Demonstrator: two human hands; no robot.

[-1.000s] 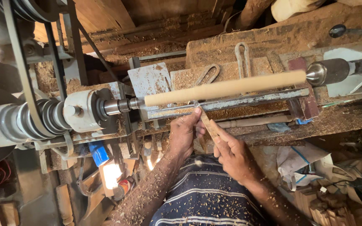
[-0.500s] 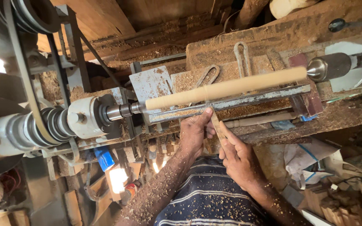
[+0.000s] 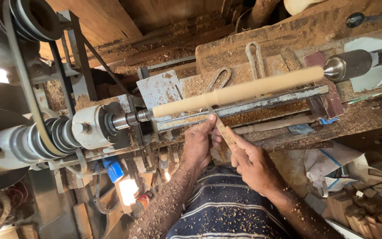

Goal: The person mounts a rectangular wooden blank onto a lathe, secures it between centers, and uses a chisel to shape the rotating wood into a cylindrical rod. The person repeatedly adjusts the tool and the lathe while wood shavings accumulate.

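Observation:
A pale round wooden spindle (image 3: 239, 90) is mounted in a wood lathe, between the drive spindle (image 3: 131, 118) on the left and the tailstock centre (image 3: 348, 65) on the right. Below it runs the long metal tool rest (image 3: 253, 106). My left hand (image 3: 200, 144) and my right hand (image 3: 250, 161) together hold a thin flat wooden stick (image 3: 223, 131), whose upper end lies against the tool rest just under the spindle. Both forearms are dusted with wood chips.
The belt pulleys (image 3: 45, 137) and drive belt (image 3: 27, 88) stand at the left. A turned wooden piece (image 3: 273, 125) lies on the sawdust-covered bed. Two metal loops (image 3: 255, 57) lie behind the spindle. Wood scraps and a bag (image 3: 332, 163) are at the lower right.
The view has shifted a little. My hands have kept hold of the stick and raised it slightly toward the tool rest.

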